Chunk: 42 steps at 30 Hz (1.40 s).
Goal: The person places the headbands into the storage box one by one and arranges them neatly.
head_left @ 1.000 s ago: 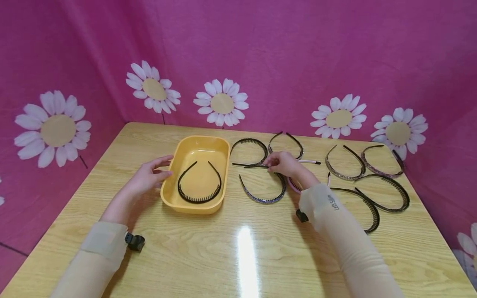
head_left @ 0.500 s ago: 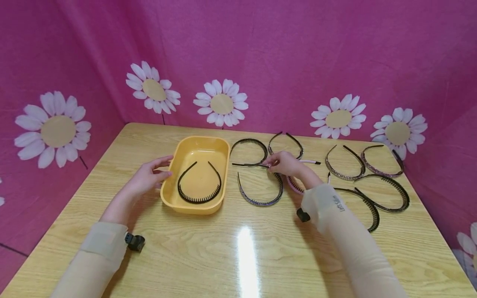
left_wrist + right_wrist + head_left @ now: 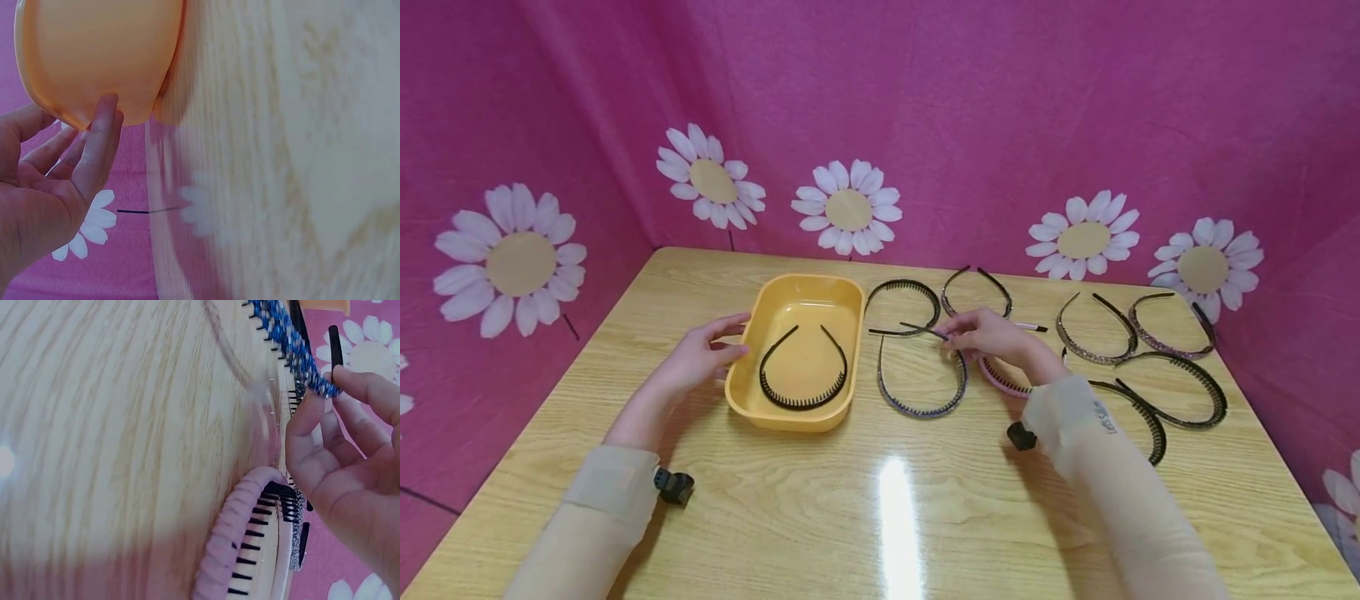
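My left hand (image 3: 698, 360) touches the left outer side of the yellow plastic tray (image 3: 739, 407), its fingers loosely extended along the wall, as the left wrist view also shows. Inside the tray lies a black toothed headband (image 3: 801, 406). My right hand (image 3: 992, 337) pinches a blue glittery headband (image 3: 925, 414) near one end, between thumb and fingers; the right wrist view shows the blue sparkle (image 3: 281, 334) and inner teeth close up. That headband is tilted, its end raised over a black headband (image 3: 906, 283) behind it. A pink wrapped headband (image 3: 231, 531) lies beneath the right hand, partly hidden.
Toward the back stands a glittery headband (image 3: 992, 279). To the right lie more glittery headbands (image 3: 1097, 358) and overlapping black toothed ones (image 3: 1213, 400). The wooden table (image 3: 790, 517) meets a pink flowered cloth (image 3: 955, 125) behind and at the sides.
My right hand has shifted slightly right, and the end of the blue glittery headband has lifted and turned. The left hand and the tray stay where they were.
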### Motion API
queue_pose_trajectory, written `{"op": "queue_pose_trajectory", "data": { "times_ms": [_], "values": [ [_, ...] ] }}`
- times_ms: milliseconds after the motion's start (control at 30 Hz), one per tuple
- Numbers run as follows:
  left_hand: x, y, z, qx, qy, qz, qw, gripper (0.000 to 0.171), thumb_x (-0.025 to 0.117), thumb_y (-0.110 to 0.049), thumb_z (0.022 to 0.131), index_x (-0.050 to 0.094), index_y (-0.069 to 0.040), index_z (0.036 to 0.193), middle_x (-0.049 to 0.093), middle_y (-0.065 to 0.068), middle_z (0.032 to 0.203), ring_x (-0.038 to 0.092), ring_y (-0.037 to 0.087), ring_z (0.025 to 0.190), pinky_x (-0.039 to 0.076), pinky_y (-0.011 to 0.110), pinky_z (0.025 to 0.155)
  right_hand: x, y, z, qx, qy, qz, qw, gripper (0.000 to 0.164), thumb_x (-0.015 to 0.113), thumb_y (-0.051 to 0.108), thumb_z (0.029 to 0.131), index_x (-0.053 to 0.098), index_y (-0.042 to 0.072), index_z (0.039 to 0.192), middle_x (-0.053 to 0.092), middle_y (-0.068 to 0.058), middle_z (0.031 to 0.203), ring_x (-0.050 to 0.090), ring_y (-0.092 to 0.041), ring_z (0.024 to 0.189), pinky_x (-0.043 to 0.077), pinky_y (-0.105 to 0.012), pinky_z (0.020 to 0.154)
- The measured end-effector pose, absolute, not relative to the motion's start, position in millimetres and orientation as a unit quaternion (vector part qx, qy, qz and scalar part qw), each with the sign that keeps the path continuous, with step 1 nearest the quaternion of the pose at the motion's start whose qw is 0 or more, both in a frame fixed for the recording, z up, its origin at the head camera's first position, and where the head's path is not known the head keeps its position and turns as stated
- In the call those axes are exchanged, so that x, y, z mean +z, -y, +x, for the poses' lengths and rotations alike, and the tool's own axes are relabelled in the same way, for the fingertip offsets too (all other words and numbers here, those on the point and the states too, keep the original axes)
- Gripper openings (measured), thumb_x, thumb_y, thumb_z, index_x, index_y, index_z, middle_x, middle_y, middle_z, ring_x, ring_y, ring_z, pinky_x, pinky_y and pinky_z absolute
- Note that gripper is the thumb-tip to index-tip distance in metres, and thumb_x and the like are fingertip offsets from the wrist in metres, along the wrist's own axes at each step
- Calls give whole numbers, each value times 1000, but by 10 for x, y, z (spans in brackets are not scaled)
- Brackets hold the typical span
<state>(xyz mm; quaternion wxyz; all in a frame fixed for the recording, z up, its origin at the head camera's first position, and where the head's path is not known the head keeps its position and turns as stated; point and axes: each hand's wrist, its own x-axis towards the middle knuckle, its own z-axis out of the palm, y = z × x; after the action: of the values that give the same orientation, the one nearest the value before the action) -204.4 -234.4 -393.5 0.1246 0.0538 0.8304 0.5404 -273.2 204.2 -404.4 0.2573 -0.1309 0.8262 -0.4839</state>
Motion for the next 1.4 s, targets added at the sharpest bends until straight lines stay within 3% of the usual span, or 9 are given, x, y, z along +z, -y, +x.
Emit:
{"op": "queue_pose_trajectory", "data": {
  "times_ms": [200,533,800,1033,1400],
  "values": [
    [-3937,2336,-2037,540,-831,55,126,59,53,-12,96,27,-9,149,32,27,144,47,42,120,55,39,80,-4066,-2133,-2683,-560,-770,-118,283,43,63,5,89,51,1,131,55,-24,116,56,-14,75,53,-31,68],
    [-3944,2328,-2042,541,-829,49,133,59,52,-11,96,27,-9,149,32,26,144,46,42,121,54,41,83,-4071,-2215,-2579,-609,-733,-103,287,53,66,4,87,46,-1,135,47,-28,124,60,-21,87,56,-37,75],
    [-3971,2344,-2067,537,-832,56,125,58,53,-11,96,29,-7,148,33,27,143,48,42,118,56,37,77,-4081,-2182,-2476,-633,-720,-89,269,51,62,0,88,44,-4,135,46,-27,121,62,-18,81,57,-35,75],
    [-3991,2371,-2077,533,-835,53,124,58,53,-11,96,29,-9,149,33,26,144,48,41,119,56,35,76,-4067,-2160,-2404,-645,-724,-79,230,53,63,1,88,43,-3,136,49,-15,116,62,-18,78,56,-35,76],
    [-3947,2366,-2063,537,-831,52,134,59,53,-13,96,28,-11,149,34,23,145,47,38,119,55,36,78,-4037,-2168,-2283,-738,-654,-51,160,58,65,0,87,39,-6,138,54,-8,104,62,-13,79,56,-31,75]
  ]
}}
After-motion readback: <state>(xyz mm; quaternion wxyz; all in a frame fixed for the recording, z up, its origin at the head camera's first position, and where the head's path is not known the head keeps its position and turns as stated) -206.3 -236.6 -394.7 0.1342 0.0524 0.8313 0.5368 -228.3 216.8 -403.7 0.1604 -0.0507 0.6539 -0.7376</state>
